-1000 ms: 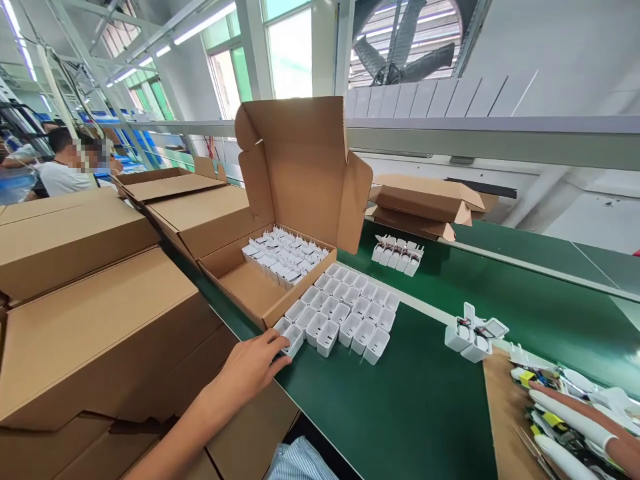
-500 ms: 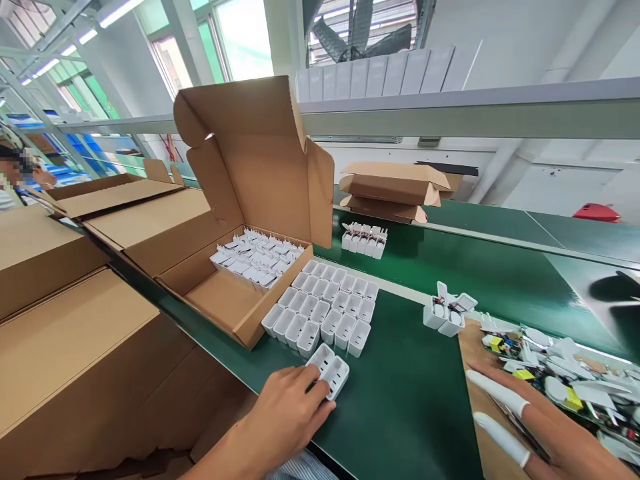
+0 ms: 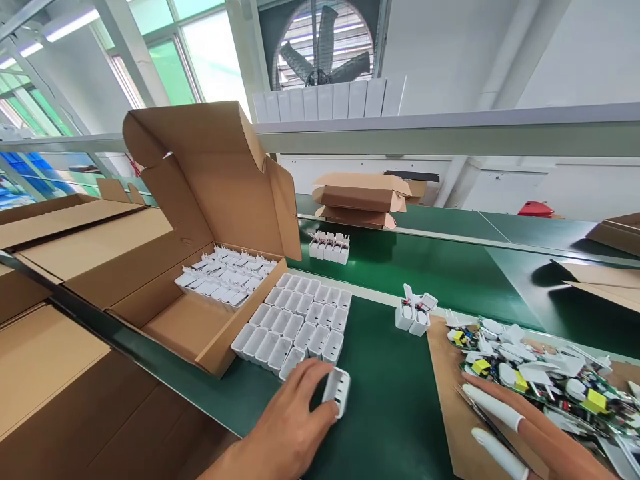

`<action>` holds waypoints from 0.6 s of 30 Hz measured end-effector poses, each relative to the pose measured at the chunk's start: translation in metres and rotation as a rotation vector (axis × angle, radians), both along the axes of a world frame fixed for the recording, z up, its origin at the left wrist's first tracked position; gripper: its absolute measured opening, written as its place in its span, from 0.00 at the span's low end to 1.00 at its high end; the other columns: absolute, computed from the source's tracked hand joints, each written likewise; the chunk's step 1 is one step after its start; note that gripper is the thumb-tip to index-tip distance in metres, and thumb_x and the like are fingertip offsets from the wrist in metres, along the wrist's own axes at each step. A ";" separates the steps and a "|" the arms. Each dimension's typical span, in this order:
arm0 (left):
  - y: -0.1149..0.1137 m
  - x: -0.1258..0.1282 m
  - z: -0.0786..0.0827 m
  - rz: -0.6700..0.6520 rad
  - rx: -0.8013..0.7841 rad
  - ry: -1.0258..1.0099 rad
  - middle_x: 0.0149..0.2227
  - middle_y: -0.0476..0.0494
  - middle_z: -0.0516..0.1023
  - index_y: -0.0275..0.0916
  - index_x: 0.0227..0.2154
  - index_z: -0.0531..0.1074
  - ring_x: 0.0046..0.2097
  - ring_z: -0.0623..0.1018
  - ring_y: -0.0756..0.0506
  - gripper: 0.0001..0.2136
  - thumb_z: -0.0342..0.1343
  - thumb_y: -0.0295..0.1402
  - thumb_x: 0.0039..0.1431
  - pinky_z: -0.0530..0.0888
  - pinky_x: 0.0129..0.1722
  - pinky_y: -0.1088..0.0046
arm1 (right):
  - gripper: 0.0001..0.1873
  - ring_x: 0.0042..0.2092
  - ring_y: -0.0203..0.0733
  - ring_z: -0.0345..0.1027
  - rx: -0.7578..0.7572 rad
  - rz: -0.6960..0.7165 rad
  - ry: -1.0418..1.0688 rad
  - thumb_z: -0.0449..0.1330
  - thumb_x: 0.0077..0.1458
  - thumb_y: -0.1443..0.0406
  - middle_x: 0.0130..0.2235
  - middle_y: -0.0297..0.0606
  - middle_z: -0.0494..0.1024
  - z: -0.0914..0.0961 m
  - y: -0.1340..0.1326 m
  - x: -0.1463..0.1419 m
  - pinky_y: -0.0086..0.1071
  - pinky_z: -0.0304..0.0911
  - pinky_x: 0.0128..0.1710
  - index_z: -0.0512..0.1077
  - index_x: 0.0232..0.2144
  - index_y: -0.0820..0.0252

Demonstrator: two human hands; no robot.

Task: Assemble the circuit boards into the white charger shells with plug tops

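Observation:
My left hand is closed around a pair of white charger shells, lifted on edge just in front of a block of several white shells on the green belt. My right hand, with white finger cots on two fingers, lies flat with fingers stretched on a brown cardboard sheet, beside a pile of circuit boards and white parts. An open cardboard box at the left holds rows of finished white chargers.
Closed cardboard boxes line the left edge. A small cluster of shells and another group sit farther along the belt. Flat folded boxes lie behind. Cardboard pieces rest at the far right.
My left hand took two shells from the block's near corner and drew them toward me, tipping them on edge. My right hand slid left across the cardboard sheet. The view panned right.

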State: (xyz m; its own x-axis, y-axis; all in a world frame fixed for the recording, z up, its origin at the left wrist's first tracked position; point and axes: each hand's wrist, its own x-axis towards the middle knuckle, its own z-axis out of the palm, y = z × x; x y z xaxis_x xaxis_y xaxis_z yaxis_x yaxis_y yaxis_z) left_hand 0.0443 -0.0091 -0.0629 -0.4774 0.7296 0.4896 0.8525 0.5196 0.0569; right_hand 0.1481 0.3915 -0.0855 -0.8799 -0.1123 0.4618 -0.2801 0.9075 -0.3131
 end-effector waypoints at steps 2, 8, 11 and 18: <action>0.023 0.001 0.002 -0.129 -0.013 -0.018 0.59 0.33 0.73 0.38 0.40 0.73 0.62 0.73 0.36 0.06 0.51 0.25 0.68 0.76 0.58 0.62 | 0.42 0.56 0.57 0.77 0.132 0.122 -0.081 0.59 0.49 0.68 0.65 0.31 0.72 0.007 0.005 -0.002 0.45 0.83 0.42 0.65 0.65 0.33; 0.083 -0.023 -0.006 -0.360 -0.165 -0.038 0.60 0.28 0.73 0.32 0.39 0.75 0.53 0.79 0.35 0.07 0.55 0.30 0.64 0.80 0.49 0.60 | 0.39 0.59 0.57 0.74 0.261 0.109 -0.099 0.56 0.50 0.71 0.66 0.34 0.71 0.018 0.007 0.011 0.44 0.79 0.51 0.67 0.64 0.42; 0.095 -0.035 -0.016 -0.405 -0.144 -0.091 0.60 0.27 0.73 0.33 0.39 0.74 0.54 0.79 0.33 0.08 0.57 0.34 0.64 0.80 0.48 0.59 | 0.33 0.58 0.60 0.75 0.257 -0.080 -0.050 0.52 0.55 0.70 0.65 0.38 0.72 0.021 0.015 0.028 0.47 0.80 0.48 0.68 0.62 0.49; 0.087 -0.031 -0.052 -0.453 0.031 -0.416 0.64 0.29 0.68 0.39 0.40 0.68 0.57 0.78 0.34 0.06 0.59 0.29 0.64 0.79 0.53 0.57 | 0.22 0.60 0.58 0.73 0.333 -0.273 -0.001 0.52 0.57 0.70 0.62 0.46 0.75 0.053 0.042 0.027 0.49 0.77 0.52 0.72 0.53 0.56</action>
